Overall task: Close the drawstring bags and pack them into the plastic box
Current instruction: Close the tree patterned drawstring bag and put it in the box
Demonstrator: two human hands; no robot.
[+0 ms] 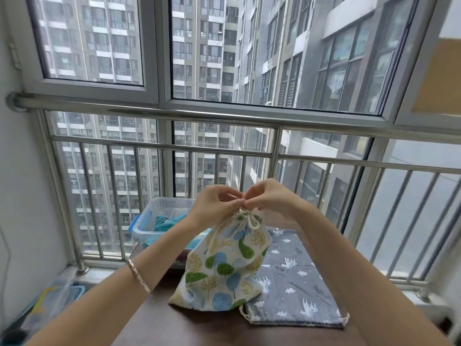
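Head view: my left hand [214,203] and right hand [269,196] pinch the cord [250,222] atop the tree-print bag [224,265].

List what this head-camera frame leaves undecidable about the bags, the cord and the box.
- Cord ends: hidden inside both hands' pinching fingers; whether a knot is finished cannot be told.
- Tree-print bag contents: covered by its own cloth.
- Plastic box: near side blocked by the left hand and the bag; only teal fabric shows inside.
- Grey bag: left part lies under the tree-print bag; whether it is filled is unclear.
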